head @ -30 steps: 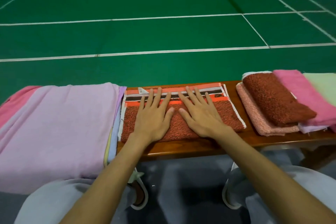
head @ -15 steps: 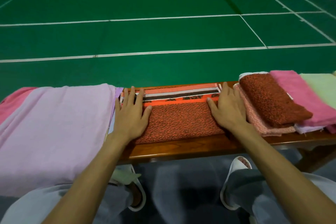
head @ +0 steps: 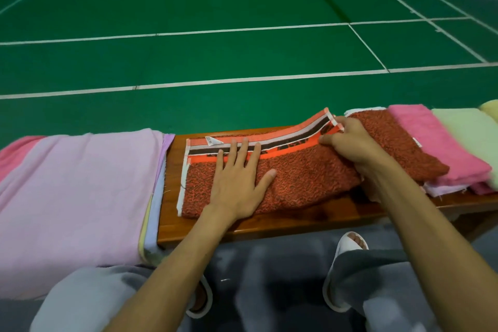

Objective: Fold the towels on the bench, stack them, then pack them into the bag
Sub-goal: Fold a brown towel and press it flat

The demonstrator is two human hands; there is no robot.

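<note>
A rust-red towel with orange, white and brown stripes (head: 301,178) lies partly folded on the wooden bench (head: 242,226). My left hand (head: 237,183) presses flat on its left half, fingers straight. My right hand (head: 347,143) grips the towel's right end and lifts it off the bench. Folded towels sit at the right: a rust-red one (head: 398,143) on top, a pink one (head: 436,143) and a pale green one (head: 469,127) beside it. No bag is in view.
A pile of unfolded towels, lilac on top (head: 75,191), covers the bench's left part and hangs over its front. Green court floor with white lines (head: 242,78) lies beyond. My knees and white slippers (head: 347,245) are below the bench edge.
My left hand slid from the towel's left edge toward its middle. My right hand went from lying flat on the right edge to gripping and raising that end. The camera shifted left.
</note>
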